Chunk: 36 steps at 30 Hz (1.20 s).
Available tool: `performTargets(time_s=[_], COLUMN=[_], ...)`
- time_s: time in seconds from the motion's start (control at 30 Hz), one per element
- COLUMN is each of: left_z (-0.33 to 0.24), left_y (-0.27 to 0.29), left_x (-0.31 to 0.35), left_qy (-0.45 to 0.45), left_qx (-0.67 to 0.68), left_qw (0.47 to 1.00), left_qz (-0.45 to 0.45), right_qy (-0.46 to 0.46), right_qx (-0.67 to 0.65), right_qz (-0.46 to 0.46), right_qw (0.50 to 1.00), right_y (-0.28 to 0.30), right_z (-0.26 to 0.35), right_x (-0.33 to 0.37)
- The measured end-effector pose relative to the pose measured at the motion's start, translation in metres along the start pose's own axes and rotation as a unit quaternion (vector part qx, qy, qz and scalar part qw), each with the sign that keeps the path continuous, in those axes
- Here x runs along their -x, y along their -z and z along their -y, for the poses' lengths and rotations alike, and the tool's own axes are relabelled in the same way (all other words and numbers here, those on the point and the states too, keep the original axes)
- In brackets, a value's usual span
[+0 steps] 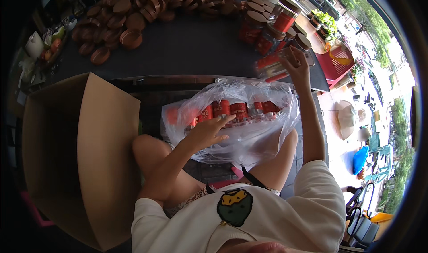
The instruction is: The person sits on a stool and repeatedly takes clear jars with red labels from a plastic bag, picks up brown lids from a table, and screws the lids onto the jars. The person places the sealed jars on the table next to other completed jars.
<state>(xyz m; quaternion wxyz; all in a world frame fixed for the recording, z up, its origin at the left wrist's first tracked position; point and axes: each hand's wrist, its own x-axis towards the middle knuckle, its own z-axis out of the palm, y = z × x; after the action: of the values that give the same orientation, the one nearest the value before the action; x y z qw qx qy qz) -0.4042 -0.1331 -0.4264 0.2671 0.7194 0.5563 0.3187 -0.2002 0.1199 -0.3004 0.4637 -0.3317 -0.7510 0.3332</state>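
Observation:
My right hand (296, 62) is closed round one end of a clear jar (273, 67) with a red label, tilted on its side just above the table's near right edge. Beyond it stand several jars (255, 26) with red labels and brown lids, one stacked on top of others. With fingers apart, my left hand (208, 133) hovers at or touches a clear plastic bag (240, 144) in front of my knees; contact is hard to judge. Inside the bag lies a row of clear jars (239, 112) with red labels, no brown lids showing on them.
Loose brown lids (129, 19) are heaped along the far left of the dark table (187, 48). A large open cardboard box (107, 155) stands to my left. Past the table's right end are a red plastic basket (335, 66) and potted plants (325, 19).

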Motion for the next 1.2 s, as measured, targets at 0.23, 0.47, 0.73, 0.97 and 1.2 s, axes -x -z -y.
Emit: performTargets(time_s=[0.23,0.47,0.73,0.97,1.2], left_z=[0.012,0.036,0.143,0.159,0.153], left_y=[-0.005,0.073,0.22,0.217,0.227], left_x=[-0.024,-0.04,-0.051,-0.05,-0.047], left_qy=[-0.056,-0.055,0.156,0.176,0.234], left_qx=[-0.033,-0.044,-0.447,-0.281,-0.018], left_qw=[0.99,0.881,0.697,0.775,0.785], left_qz=[-0.126,-0.468,-0.539,-0.538,-0.573], right_qy=[0.138,0.074,0.056,0.118,0.232], right_qx=[0.334,0.22,0.203,0.101,0.106], right_qz=[-0.139,-0.244,-0.238,-0.299,-0.312], right_qw=[0.922,0.942,0.948,0.941,0.915], right_y=[0.015,-0.042,-0.062,-0.049,-0.047], right_z=[-0.076,-0.112,-0.102,-0.111,-0.091], right_x=[-0.051,-0.042,-0.038,-0.036,-0.022])
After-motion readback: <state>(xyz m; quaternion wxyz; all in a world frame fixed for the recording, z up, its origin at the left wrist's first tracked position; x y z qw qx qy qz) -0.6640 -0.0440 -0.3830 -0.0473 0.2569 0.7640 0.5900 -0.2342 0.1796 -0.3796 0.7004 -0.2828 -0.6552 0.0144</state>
